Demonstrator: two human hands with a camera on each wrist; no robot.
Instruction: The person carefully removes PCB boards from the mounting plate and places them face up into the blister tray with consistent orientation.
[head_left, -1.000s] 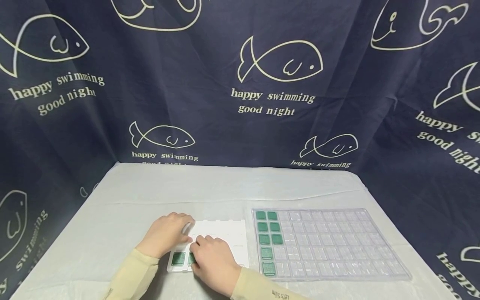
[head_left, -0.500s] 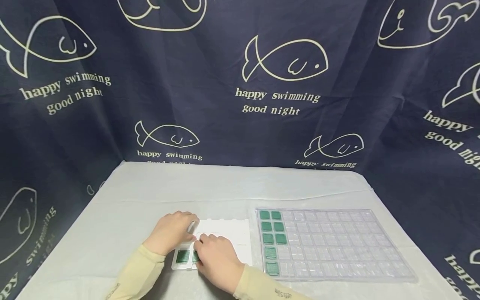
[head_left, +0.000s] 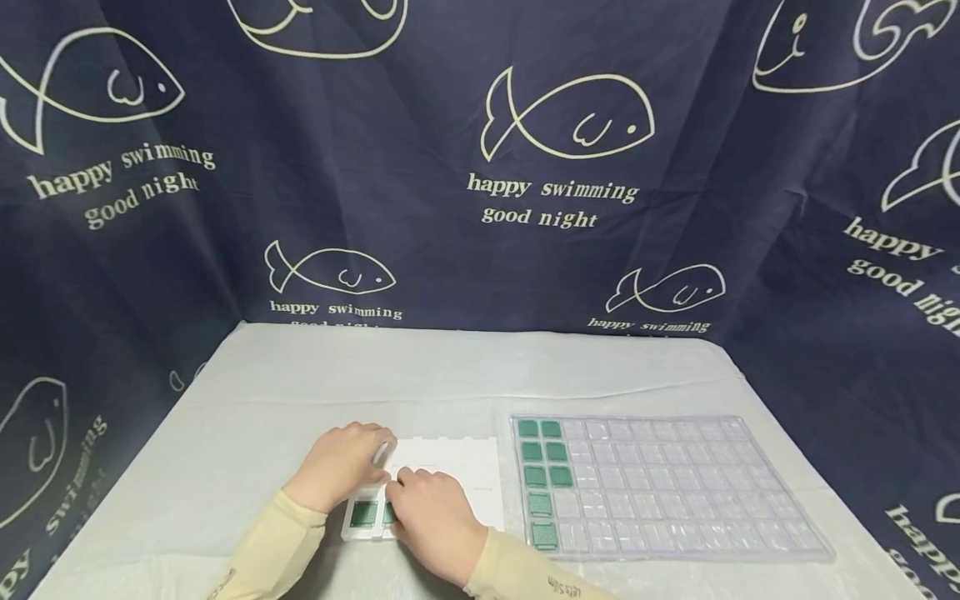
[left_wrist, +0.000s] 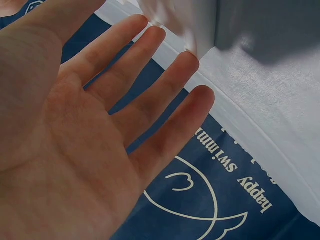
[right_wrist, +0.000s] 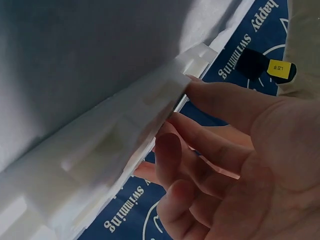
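Observation:
A low white tray [head_left: 468, 467] lies in the head view, with a green gridded square chip [head_left: 363, 513] in its near left slot. My left hand [head_left: 347, 461] rests at the tray's left side, its fingers long and spread in the left wrist view, fingertips touching a white edge [left_wrist: 180, 30]. Over the slot to the right, my right hand [head_left: 437, 518] bends its fingers at a second green square chip [head_left: 389, 512], mostly hidden by them. In the right wrist view the thumb and index fingertips [right_wrist: 192, 84] close on a thin dark edge by the white tray [right_wrist: 100, 155].
A clear compartment tray [head_left: 675, 492] lies right of the white one, with several green squares [head_left: 532, 451] in its left two columns. Both stand on a white-covered table [head_left: 450, 367]. Navy fish-print cloth [head_left: 450, 150] hangs behind and at the sides.
The head view has shifted slightly. Both hands keep nearly the same place on the white tray, and the right fingers stay at the second green square chip.

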